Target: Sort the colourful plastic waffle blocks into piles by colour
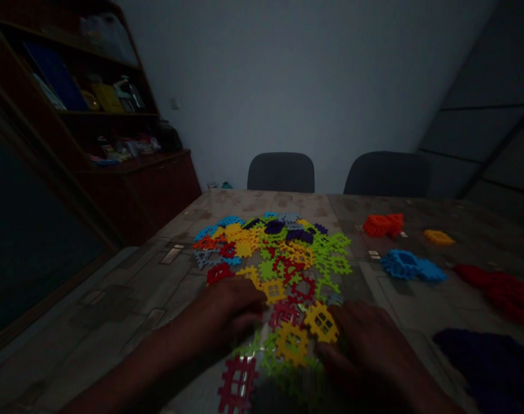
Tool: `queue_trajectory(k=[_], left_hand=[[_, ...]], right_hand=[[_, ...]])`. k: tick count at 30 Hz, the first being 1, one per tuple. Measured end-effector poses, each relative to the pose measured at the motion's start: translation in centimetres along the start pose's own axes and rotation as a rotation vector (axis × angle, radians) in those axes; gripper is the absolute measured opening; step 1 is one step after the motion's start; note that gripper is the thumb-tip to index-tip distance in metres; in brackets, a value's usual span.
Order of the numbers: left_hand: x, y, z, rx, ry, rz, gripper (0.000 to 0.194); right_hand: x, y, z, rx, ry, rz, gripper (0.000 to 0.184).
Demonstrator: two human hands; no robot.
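My right hand (369, 336) pinches a yellow toothed square building piece (322, 323) with a window pattern, tilted up above the pile. My left hand (229, 307) is curled over the near left side of the pile, with the thumb under the fingers; what they hold, if anything, is hidden. Between the hands lie another yellow window piece (291, 344), a crimson piece (285, 314) and several lime green ones. A dark red square piece (238, 384) lies nearest to me, below my left hand. Beyond the left fingertips is a yellow windowed piece (274, 291).
The mixed pile stretches back along the patterned table (127, 310). On the right are sorted groups: orange pieces (382, 225), a yellow piece (438, 237), blue pieces (410, 265), red pieces (503, 290) and dark purple pieces (490, 362). Two chairs (281, 171) stand behind. The room is dim.
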State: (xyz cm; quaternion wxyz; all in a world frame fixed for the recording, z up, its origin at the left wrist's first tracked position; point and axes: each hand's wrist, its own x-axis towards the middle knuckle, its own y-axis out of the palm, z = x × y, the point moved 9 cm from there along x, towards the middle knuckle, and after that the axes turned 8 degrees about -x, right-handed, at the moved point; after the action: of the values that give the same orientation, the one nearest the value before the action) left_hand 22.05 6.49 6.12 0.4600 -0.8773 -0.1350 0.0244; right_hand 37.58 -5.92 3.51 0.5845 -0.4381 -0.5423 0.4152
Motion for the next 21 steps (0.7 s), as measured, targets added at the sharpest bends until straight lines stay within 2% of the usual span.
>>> queue_trajectory(k=[2,4,7,10,14,21], left_hand=[[-0.2,-2.4,2.3,-0.029,-0.074,-0.129,0.019],[-0.2,-3.4,4.4,-0.040,-0.132,-0.201,0.022],[0.1,-2.8,6.3,-0.064,-0.166,-0.202,0.024],[0.3,-2.3,7.5,-0.086,-0.183,-0.197,0.029],[0.2,-2.8,9.0,-0.111,-0.233,-0.194,0.036],[-0.1,-2.1,9.6,-0.098,-0.292,-0.148,0.061]], right_hand=[[-0.6,0.1,0.5,0.003,0.027,-0.052,0.027],[-0.7,-0.2,1.8,0.040,-0.025,-0.101,0.035],[-0.4,-0.4,3.7,0.102,-0.133,-0.134,0.044],[0.1,0.2,4.7,0.113,-0.177,-0.108,0.048],[0.3,1.4,5.0,0.093,-0.184,-0.079,0.052],[-0.2,2.8,4.8,0.053,-0.162,-0.206,0.056]])
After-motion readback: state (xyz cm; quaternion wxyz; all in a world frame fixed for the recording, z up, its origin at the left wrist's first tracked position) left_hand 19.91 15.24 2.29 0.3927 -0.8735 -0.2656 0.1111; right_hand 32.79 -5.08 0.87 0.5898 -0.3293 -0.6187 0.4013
